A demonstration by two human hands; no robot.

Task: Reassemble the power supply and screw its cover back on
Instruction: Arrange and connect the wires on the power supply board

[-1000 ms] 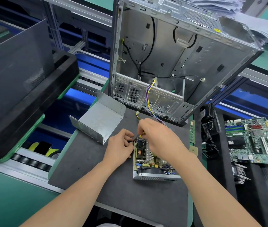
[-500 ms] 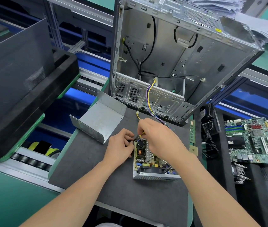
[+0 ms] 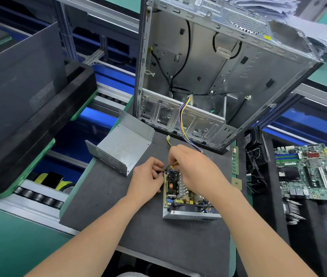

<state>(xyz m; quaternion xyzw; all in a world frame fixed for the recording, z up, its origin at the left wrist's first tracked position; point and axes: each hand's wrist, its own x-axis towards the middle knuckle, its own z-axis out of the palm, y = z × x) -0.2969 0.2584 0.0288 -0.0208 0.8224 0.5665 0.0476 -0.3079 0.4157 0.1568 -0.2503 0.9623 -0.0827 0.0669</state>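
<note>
Head view: almost nothing has changed since 1 second ago. The big metal computer case [image 3: 228, 66] stands in the same place at the back of the dark mat [image 3: 118, 206]. The black tray [image 3: 28, 124] on the left has not moved. The bent metal cover [image 3: 124, 144] and the power supply [image 3: 178, 188] lie where they were. Both hands stay at the far end of the power supply.

The power supply sits open on the mat, just in front of the case, with its small parts and fan showing. The cover lies apart from it, to the left, by the mat's left edge. Bare mat shows near the person and between the cover and the power supply. A circuit board [image 3: 308, 172] lies well apart on the right. A memory stick [image 3: 235, 160] lies along the mat's right edge.

The right hand [image 3: 196, 168] is curled, and its fingertips pinch the wires [image 3: 182, 116] where they reach the power supply. The left hand [image 3: 146, 178] has curled fingers at the far left corner of the power supply. I cannot tell what it holds there.

The tray is cut off at the left. The papers [image 3: 298, 17] on top of the case are cut off at the top right. The right hand hides the far right part of the power supply, and the wires slip out of sight under it.
</note>
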